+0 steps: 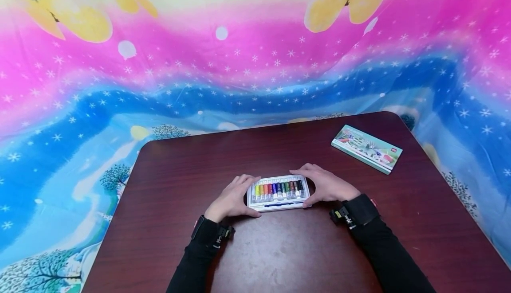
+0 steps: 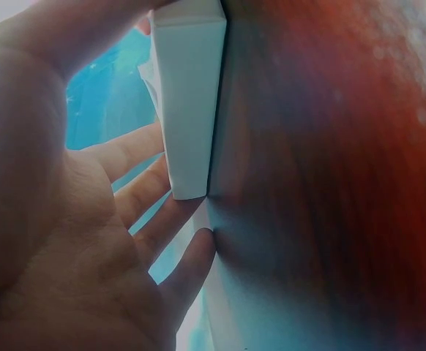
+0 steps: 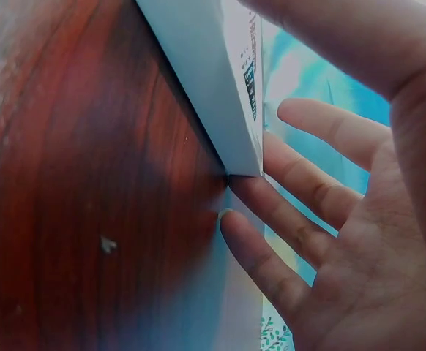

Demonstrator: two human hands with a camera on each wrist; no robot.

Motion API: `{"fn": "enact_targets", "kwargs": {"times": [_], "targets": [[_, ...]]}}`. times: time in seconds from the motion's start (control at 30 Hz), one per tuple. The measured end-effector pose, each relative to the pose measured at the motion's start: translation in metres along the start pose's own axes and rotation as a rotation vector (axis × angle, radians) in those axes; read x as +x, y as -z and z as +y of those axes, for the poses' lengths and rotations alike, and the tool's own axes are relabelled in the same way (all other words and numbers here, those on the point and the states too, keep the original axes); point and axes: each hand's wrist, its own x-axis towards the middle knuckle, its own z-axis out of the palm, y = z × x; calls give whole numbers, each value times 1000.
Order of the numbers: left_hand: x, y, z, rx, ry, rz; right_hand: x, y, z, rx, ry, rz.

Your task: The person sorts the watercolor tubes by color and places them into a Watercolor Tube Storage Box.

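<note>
A white box [image 1: 275,208] holding a row of paint tubes [image 1: 278,190] in many colours lies on the table. Along its near side runs a dark blue stick like a brush [image 1: 284,204]. My left hand [image 1: 231,197] holds the box's left end, thumb at the near corner and fingers at the far one. At the other end, my right hand [image 1: 328,185] grips it the same way. In the left wrist view the white end wall [image 2: 189,102] stands between thumb and fingers. The right wrist view shows the opposite end wall [image 3: 198,80], with fingertips close to its far corner.
A flat green printed box [image 1: 367,149] lies at the back right of the dark red-brown table [image 1: 191,173]. Behind the table hangs a colourful cloth [image 1: 255,62] with snowflakes, which also runs down both sides.
</note>
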Motion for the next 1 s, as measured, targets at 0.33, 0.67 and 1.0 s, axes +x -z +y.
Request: {"fn": "enact_targets", "kwargs": {"times": [0.33, 0.67, 1.0], "targets": [[1, 0, 0, -1, 0, 2, 0, 0, 1, -12, 7, -3], [0, 2, 1, -8, 6, 9, -2, 0, -1, 20, 40, -25], [0, 1, 6, -7, 2, -6, -8, 7, 9, 14, -15, -36]]}}
